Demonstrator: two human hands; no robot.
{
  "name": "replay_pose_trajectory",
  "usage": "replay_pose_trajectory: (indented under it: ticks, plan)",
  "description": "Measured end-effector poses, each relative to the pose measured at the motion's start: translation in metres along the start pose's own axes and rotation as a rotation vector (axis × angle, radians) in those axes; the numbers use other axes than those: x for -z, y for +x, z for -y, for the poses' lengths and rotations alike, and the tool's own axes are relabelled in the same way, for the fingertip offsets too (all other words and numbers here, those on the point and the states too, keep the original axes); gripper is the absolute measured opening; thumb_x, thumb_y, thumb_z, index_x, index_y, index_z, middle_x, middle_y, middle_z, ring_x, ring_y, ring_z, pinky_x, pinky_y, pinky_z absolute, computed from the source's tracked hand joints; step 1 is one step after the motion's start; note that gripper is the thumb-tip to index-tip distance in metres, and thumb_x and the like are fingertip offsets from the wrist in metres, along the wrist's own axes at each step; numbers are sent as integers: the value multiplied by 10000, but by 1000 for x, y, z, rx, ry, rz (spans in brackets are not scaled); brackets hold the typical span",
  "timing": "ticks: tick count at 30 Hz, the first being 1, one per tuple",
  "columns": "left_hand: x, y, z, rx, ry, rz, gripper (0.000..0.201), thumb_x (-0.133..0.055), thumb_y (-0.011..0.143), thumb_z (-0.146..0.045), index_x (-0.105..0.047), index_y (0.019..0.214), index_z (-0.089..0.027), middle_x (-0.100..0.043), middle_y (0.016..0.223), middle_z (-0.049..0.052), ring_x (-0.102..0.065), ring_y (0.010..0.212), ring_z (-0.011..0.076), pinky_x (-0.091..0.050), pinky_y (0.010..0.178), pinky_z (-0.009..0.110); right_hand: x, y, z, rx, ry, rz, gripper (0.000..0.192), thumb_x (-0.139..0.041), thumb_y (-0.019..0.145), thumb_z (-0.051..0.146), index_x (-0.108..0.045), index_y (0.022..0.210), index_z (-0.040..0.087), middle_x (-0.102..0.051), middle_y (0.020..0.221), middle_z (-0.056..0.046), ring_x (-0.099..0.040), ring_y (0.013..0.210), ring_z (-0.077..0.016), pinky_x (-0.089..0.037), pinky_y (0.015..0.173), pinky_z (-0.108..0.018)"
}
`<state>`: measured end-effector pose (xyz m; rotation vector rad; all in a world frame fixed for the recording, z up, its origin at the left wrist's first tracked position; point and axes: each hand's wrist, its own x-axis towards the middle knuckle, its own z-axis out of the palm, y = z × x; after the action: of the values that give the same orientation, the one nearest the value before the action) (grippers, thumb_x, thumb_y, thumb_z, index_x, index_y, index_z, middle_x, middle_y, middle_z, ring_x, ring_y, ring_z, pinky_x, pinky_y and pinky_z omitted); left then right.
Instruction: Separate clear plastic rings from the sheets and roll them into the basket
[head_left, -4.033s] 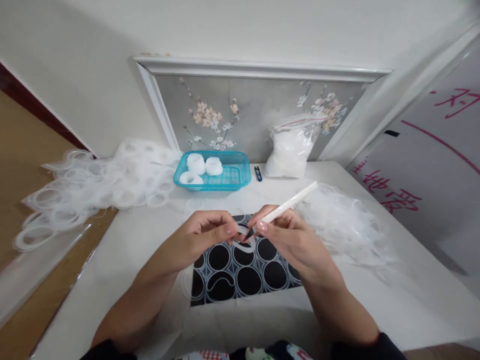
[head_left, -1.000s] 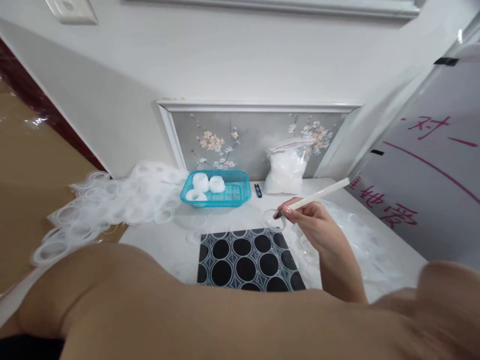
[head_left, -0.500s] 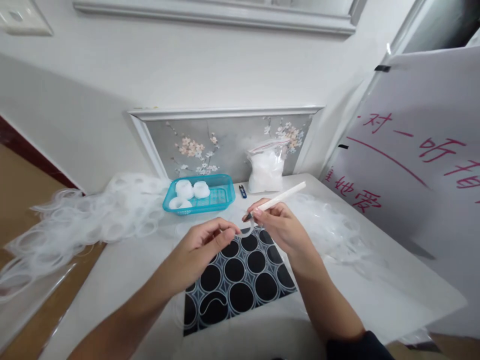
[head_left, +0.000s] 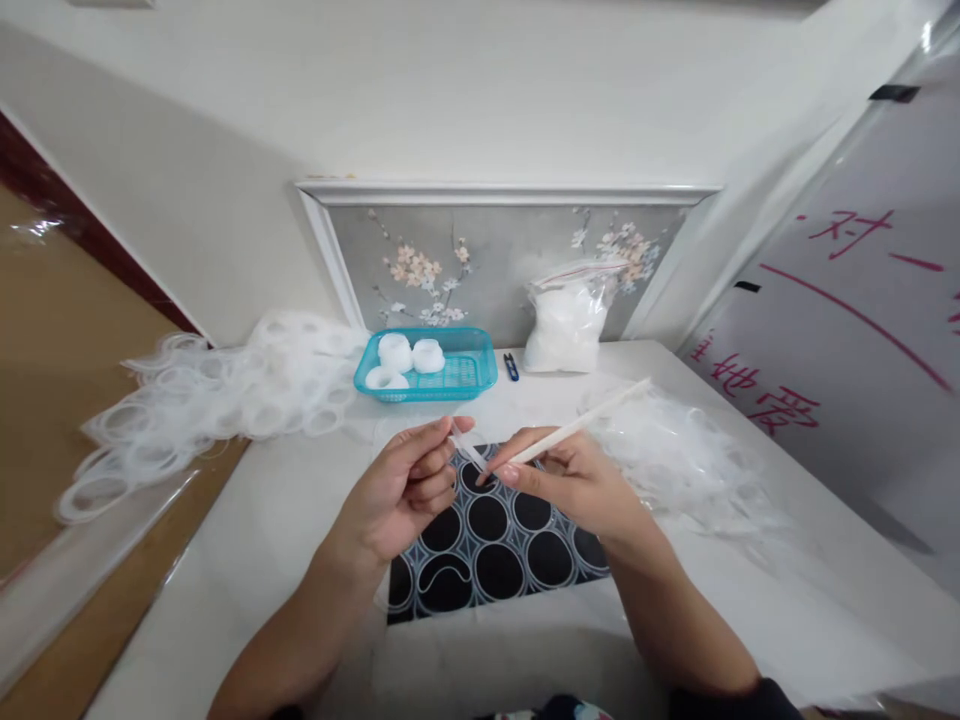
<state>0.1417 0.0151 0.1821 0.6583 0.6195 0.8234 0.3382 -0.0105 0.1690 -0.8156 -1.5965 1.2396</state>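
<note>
Now our left hand pinches 1 translucent band while our right hand grips a white tool above a dark mat.

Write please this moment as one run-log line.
left hand: pinching translucent band | right hand: holding dark-tipped white tool | below: circle-patterned black mat | behind: turquoise basket with three white rolls

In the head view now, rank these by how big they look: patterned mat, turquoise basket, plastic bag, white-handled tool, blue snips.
1. Patterned mat, even partly covered
2. Turquoise basket and plastic bag: too alike to rank; basket wider, bag taller
3. White-handled tool
4. Blue snips
</note>
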Motion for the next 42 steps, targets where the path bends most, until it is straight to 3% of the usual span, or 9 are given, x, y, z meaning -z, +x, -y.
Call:
replay_pose_trajectory:
  ticks: [6, 11, 14, 17, 23, 29, 36, 39, 42]
  plan:
    - [5, -15, -5, -21, 112, 27, 222, -775, 763, -383, -735, 741, -165, -162, 440, -117, -113, 359, 8, -154, 351, 147, -1, 7, -10, 13, -11, 341, 89, -682, 848, 269, -760, 890, 259, -743, 860, -14, -681, 921, -186, -500, 948, -406]
    - [10, -23, -8, -79, 441, 90, 293, -736, 763, -458, -761, 660, -185, -212, 381, -81, -158, 367, 32, -106, 383, 195, -7, 11, -21, 76, 293, 80, 118, -737, 791, 431, -731, 780, 313, -704, 1156, -16, -488, 1315, -237, -348, 1119, -493]
    - [10, -25, -12, -157, 631, 39, 297, -719, 764, -471, -776, 660, -198, -251, 384, -59, -173, 390, 50, -97, 400, 218, -11, 7, -17, 125, 520, -76, 292, -758, 706, 573, -642, 618, 319, -648, 1268, 42, -423, 1373, -236, -331, 1131, -485]
    - [9, -28, -13, -207, 729, 8, 277, -710, 767, -452, -779, 651, -210, -282, 388, -45, -184, 397, 63, -99, 405, 234, -14, 2, -9, 88, 529, -140, 429, -737, 645, 679, -558, 546, 302, -646, 1263, 57, -396, 1390, -237, -339, 1122, -474]
    - [11, -31, -12, -322, 813, 8, 241, -685, 801, -415, -788, 680, -233, -455, 493, 8, -316, 466, 91, -201, 449, 247, -14, -2, -2, 81, 503, -139, 456, -702, 654, 712, -532, 568, 298, -640, 1269, 55, -373, 1398, -238, -318, 1123, -483]
    - [5, -34, -13, -608, 973, -14, 178, -687, 816, -338, -789, 696, -254, -585, 874, 76, -508, 742, 167, -419, 591, 252, -13, -1, -1, 126, 511, -120, 395, -715, 698, 654, -575, 572, 307, -645, 1272, 74, -356, 1415, -240, -309, 1126, -515]
    - [18, -27, -12, -577, 888, 156, 177, -659, 833, -310, -798, 938, -278, -719, 872, 100, -617, 731, 209, -497, 692, 344, -9, 7, -16, -45, 420, 22, 129, -768, 755, 466, -738, 787, 344, -718, 1141, 8, -446, 1362, -248, -317, 1137, -520]
    - [31, -15, -9, -657, 921, 23, 196, -639, 853, -293, -787, 982, -287, -743, 873, 81, -504, 505, 125, -423, 519, 279, -13, 12, -23, -143, 382, 158, 111, -768, 769, 423, -757, 818, 325, -747, 1036, -15, -515, 1304, -249, -345, 1125, -503]
    - [40, -3, -6, -750, 1058, -181, 145, -687, 817, -278, -797, 910, -262, -741, 834, 58, -476, 497, 110, -390, 502, 256, -22, 14, -31, -170, 402, 233, 95, -756, 791, 391, -764, 837, 308, -754, 979, -25, -521, 1299, -242, -390, 1090, -469]
